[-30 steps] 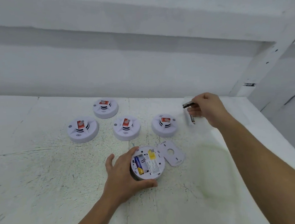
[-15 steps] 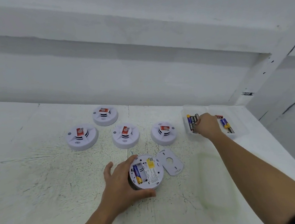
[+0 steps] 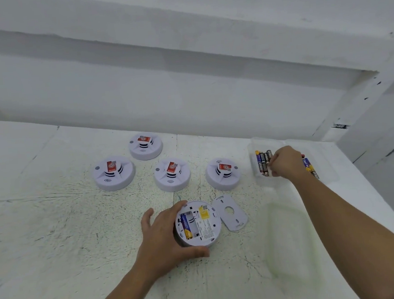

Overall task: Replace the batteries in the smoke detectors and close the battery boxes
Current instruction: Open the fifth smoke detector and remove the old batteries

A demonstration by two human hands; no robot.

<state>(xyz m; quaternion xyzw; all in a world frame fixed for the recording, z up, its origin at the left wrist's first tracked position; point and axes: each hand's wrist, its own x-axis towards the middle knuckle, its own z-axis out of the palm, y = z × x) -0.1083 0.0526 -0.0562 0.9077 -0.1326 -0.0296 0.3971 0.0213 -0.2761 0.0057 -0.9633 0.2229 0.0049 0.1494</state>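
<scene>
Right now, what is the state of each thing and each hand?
open detector: upside down, battery box open, one battery in, one slot empty
cover plate: off, flat beside it
four other detectors: face up, untouched
battery tray: open, batteries inside
left hand: grips the open detector
right hand: in the tray, grip unclear

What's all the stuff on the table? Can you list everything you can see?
Smoke detectors: four, white with red stickers, face up across the back of the table.
Upturned detector: one, white, near the front, battery box open.
Battery: one, blue and yellow, inside the upturned detector.
Cover plate: one, white, lying just right of the upturned detector.
Clear box: at least one, see-through, far right.
Loose batteries: several, dark or blue-yellow, in the clear box.
Table: one, white, scuffed.
Left hand: grips the upturned detector.
Right hand: fingers curled among the loose batteries.
</scene>
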